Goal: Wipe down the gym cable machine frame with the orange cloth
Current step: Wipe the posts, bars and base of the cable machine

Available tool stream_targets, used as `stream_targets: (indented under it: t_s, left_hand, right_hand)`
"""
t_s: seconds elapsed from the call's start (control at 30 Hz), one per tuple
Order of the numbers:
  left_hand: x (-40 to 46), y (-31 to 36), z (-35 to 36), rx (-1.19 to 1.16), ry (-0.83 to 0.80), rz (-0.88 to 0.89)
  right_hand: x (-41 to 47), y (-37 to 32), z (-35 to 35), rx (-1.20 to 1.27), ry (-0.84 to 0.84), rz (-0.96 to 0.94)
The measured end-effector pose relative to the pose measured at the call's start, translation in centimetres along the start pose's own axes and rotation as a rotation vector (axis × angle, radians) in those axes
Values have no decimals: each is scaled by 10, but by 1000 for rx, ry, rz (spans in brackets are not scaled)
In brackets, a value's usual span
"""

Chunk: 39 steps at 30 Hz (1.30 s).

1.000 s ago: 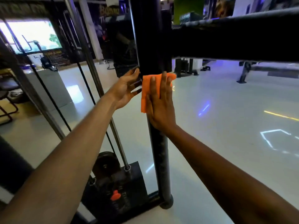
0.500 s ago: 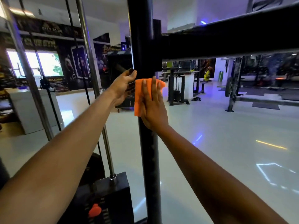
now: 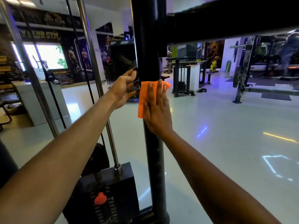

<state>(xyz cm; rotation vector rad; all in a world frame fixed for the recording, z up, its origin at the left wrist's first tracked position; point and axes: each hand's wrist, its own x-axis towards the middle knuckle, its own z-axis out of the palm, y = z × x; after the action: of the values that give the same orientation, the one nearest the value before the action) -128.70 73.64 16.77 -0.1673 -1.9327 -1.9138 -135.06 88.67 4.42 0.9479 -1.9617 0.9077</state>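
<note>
The orange cloth (image 3: 143,97) lies flat against the black upright post (image 3: 153,159) of the cable machine frame, a little below where the black crossbar (image 3: 226,18) joins it. My right hand (image 3: 157,109) presses the cloth onto the post with straight, spread fingers. My left hand (image 3: 124,88) grips the post's left side at the same height, thumb up, over a small dark label plate.
The weight stack (image 3: 103,191) with a red selector pin (image 3: 100,198) stands low left of the post. Chrome guide rods (image 3: 90,62) and a black cable (image 3: 76,46) rise from it. Other gym machines (image 3: 182,78) stand across the pale floor to the right.
My right hand has slid the cloth a little down the post, away from the crossbar joint. My left hand stays on the post's left side. My view has tilted upward.
</note>
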Motion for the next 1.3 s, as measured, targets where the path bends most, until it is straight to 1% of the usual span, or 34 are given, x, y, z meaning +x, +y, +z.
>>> stream_targets:
  t_s: [0.1,0.13,0.2,0.3,0.37,0.43,0.53,0.6,0.77,0.87,0.93,1.0,1.07,1.1,1.3]
  left_hand:
    - [-5,-12,-1,35,-6,-24]
    - [-6,-15,-2,43,-3,-32]
    - [-4,-16,-6,39,-10,-32]
    - [-2,-19,-6,27,-9,-38]
    - [-2,-23,-7,25,-1,-38]
    - [-2,-27,-9,-7,-4,-48]
    - [-2,-27,-11,-33,-14,-52]
    - [-2,-25,-11,-34,-26,-48]
    - [-1,-28,-9,-13,-21,-37]
    - [-1,-32,-7,10,-40,-26]
    - [-2,-39,-9,17,-44,-29]
    - [-5,-47,-12,17,-45,-52]
    - [-10,-56,-14,7,-43,-82]
    - [-13,-60,-15,9,-40,-91]
    - [-26,-85,-5,54,-21,-96]
  right_hand:
    - [-44,8,13,7,-86,8]
    - [-46,9,14,10,-98,14]
    - [-15,4,5,38,-50,13]
    - [56,-11,-20,115,61,18]
    - [79,-12,-26,156,86,2]
    - [63,-10,-22,154,74,-9]
    - [7,4,-8,135,-13,40]
    - [-6,13,-4,145,-52,73]
    - [49,2,-15,173,55,29]
    - [52,-3,-17,163,65,44]
    - [19,2,-6,116,27,51]
    - [-30,12,10,65,-48,70]
    - [-69,19,23,67,-129,122]
    - [-76,20,26,79,-138,140]
    - [-44,10,28,90,-11,131]
